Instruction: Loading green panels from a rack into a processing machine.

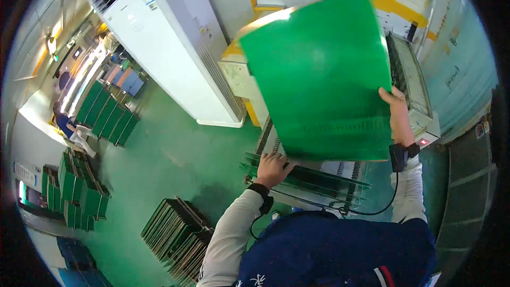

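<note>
A large thin green board (324, 79) is held up in front of me, tilted, with rows of small marks near its lower edge. My right hand (396, 107) grips its right edge, the thumb lying over the face. At the board's lower left corner is my left hand (273, 170), fingers bent and closed on the corner; part of the grip is hidden. Just below that hand, several similar green boards (324, 176) stand edge-up in a row over a conveyor with chain-like tracks (351, 180). Black bands with cables sit on both my wrists.
Behind the held board is a pale machine (409, 69) with yellow edging. A tall white air conditioner (175, 42) stands left of it. A rack of boards (178, 234) sits on the green floor (175, 154). More board stacks (79, 191) and people are farther left.
</note>
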Demonstrator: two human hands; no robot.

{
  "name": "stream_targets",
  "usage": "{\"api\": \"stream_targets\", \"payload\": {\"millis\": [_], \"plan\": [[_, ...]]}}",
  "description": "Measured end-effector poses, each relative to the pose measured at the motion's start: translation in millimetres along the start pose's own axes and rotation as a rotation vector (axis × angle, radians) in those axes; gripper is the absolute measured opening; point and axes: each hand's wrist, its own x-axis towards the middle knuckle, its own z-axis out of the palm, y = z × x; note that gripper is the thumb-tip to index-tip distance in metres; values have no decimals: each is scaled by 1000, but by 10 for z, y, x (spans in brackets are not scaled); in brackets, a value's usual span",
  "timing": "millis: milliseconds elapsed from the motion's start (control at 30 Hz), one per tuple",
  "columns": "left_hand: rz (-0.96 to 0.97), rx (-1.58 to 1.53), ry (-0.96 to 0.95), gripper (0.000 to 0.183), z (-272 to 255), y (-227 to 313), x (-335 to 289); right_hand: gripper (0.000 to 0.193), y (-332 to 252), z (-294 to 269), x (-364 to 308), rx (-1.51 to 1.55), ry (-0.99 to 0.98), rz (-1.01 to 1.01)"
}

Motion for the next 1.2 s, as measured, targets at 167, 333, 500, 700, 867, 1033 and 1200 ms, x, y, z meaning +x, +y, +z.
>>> {"api": "stream_targets", "payload": {"millis": [167, 333, 500, 700, 867, 1033, 1200], "plan": [[21, -19, 11, 34, -42, 67, 28, 27, 700, -475, 436, 126, -5, -40], [-26, -40, -3, 36, -32, 37, -38, 21, 890, -48, 600, 529, -166, 381], [-6, -7, 25, 36, -26, 55, 14, 13, 1369, 196, 1078, 800, -100, 434], [-47, -3, -65, 39, -129, 116, 66, 23, 1594, 386, 1526, 799, -74, 430], [-47, -8, -80, 40, -54, 71, 110, 44, 1620, 368, 1752, 666, -295, 644], [-86, 3, -130, 41, -79, 89, 106, 45, 1433, 606, 1695, 265, -428, 554], [-93, 18, -183, 43, -99, 96, 126, 40, 1424, 874, 1888, -866, -416, -108]]}}
